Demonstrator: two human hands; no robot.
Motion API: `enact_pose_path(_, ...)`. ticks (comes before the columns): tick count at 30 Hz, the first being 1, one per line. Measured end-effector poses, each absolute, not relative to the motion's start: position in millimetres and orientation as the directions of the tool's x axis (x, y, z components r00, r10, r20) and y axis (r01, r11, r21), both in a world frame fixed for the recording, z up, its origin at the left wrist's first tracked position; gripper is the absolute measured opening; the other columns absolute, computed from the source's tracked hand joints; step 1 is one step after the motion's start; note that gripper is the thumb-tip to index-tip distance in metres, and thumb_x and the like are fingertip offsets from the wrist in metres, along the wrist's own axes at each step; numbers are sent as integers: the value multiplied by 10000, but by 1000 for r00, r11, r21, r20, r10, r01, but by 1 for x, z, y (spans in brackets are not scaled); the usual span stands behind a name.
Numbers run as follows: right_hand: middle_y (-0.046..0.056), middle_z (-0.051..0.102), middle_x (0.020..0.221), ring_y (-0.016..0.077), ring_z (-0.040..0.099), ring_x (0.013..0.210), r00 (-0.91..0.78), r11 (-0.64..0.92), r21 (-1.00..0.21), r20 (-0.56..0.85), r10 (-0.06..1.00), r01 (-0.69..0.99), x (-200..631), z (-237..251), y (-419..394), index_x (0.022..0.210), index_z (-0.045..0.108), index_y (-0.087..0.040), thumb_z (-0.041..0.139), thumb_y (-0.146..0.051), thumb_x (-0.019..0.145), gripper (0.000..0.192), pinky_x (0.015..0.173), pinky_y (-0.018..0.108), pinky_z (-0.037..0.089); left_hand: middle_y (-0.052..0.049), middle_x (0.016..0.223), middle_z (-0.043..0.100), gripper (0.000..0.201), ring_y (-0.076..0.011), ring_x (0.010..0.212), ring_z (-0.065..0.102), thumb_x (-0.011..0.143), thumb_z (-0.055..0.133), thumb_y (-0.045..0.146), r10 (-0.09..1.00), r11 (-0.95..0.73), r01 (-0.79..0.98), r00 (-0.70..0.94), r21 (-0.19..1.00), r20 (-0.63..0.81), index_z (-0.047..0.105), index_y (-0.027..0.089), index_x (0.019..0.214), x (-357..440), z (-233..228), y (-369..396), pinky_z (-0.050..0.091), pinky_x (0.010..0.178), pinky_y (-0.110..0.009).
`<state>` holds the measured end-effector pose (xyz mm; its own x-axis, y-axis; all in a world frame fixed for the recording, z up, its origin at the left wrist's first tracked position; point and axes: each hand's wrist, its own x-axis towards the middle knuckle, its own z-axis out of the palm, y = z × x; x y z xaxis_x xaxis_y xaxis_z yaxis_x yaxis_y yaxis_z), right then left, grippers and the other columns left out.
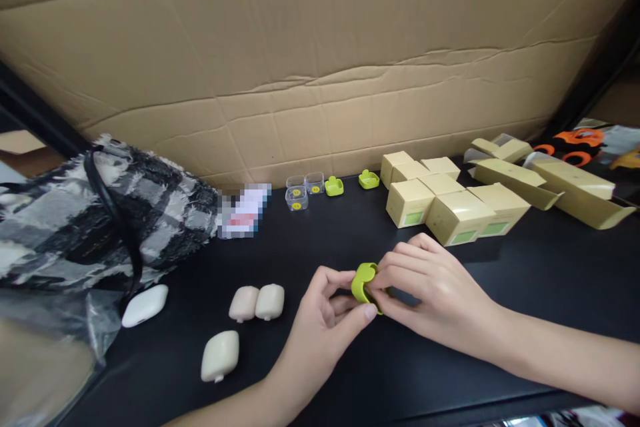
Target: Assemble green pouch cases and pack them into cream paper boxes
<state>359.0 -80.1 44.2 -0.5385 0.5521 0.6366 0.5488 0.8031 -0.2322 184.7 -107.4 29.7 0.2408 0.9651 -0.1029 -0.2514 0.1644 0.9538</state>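
We see a small green case (365, 273) just above the black tabletop (280, 253), between both hands. Left hand (320, 333): thumb and fingers clamped on it. Right hand (435, 287): fingertips touching its right side; we can't tell if they pinch. Beyond, we have two green pieces (334, 187), clear cups (297, 200), yellow boxes (409, 200) rightward. Left: three pale rounded cases (220, 355), then a checked bag (170, 213).

No text is legible. Round yellow stickers (297, 206) mark the clear plastic square cups (305, 198), left of the pale-yellow cardboard cube boxes (456, 212); green labels (465, 237) on the boxes are unreadable.
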Motion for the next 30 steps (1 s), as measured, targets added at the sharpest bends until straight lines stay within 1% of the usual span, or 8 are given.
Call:
enact_pose_path(9, 1, 614, 681, 138, 493, 634, -608, 827, -184, 597, 524, 532, 361, 37, -82, 726, 595, -173, 453, -192, 955, 270, 632, 312, 274, 68, 812, 694, 263, -51, 754, 658, 712, 761, 130, 953, 184, -277, 285, 943, -102, 514, 184, 782, 185, 27, -110, 495, 716, -155)
enact_pose_path(14, 20, 594, 715, 161, 478, 666, -661, 833, -194, 527, 534, 519, 362, 41, -83, 820, 643, -173, 437, -182, 957, 247, 637, 313, 299, 48, 845, 696, 243, -65, 769, 655, 705, 772, 167, 961, 181, -250, 249, 951, -118, 557, 178, 818, 184, 26, -107, 493, 734, -174)
enact_pose_path(16, 23, 609, 773, 164, 498, 706, -672, 822, -266, 478, 565, 503, 363, 44, -84, 881, 645, -184, 461, -155, 937, 194, 658, 313, 323, 38, 865, 702, 247, -72, 790, 655, 692, 782, 175, 967, 177, -243, 223, 954, -123, 578, 178, 832, 184, 29, -106, 495, 758, -182)
enact_pose_path(19, 8, 626, 840, 155, 542, 758, -643, 765, -431, 421, 640, 478, 366, 47, -82, 914, 626, -216, 486, -130, 920, 165, 699, 312, 358, 3, 926, 703, 264, -112, 838, 661, 688, 788, 233, 971, 172, -248, 206, 953, -122, 612, 174, 877, 183, 33, -105, 520, 793, -229)
enact_pose_path(22, -11, 628, 856, 140, 578, 788, -529, 637, -643, 395, 751, 425, 367, 48, -80, 926, 567, -225, 518, -153, 910, 88, 737, 302, 407, -20, 944, 698, 319, -159, 859, 675, 727, 755, 285, 973, 196, -270, 176, 943, -152, 608, 185, 992, 182, 35, -103, 550, 785, -292)
enact_pose_path(24, -17, 618, 857, 132, 589, 803, -460, 532, -762, 347, 817, 370, 367, 49, -79, 916, 530, -222, 546, -170, 890, 60, 749, 285, 441, -13, 902, 697, 327, -158, 814, 677, 713, 765, 265, 970, 218, -265, 162, 939, -179, 606, 184, 987, 181, 36, -101, 554, 742, -284)
enact_pose_path(26, -21, 609, 841, 126, 592, 805, -442, 460, -821, 293, 848, 339, 366, 49, -79, 879, 521, -222, 555, -178, 878, 55, 740, 267, 458, -6, 824, 692, 258, -129, 731, 655, 694, 772, 241, 964, 232, -218, 181, 948, -194, 629, 157, 891, 181, 36, -99, 534, 694, -246)
enact_pose_path(30, -24, 609, 804, 125, 589, 777, -460, 424, -848, 254, 851, 316, 366, 50, -80, 831, 532, -221, 554, -202, 879, 56, 714, 255, 467, 6, 652, 653, 139, -94, 621, 589, 739, 709, 248, 940, 224, -72, 279, 972, -196, 637, 130, 749, 182, 36, -99, 479, 641, -211)
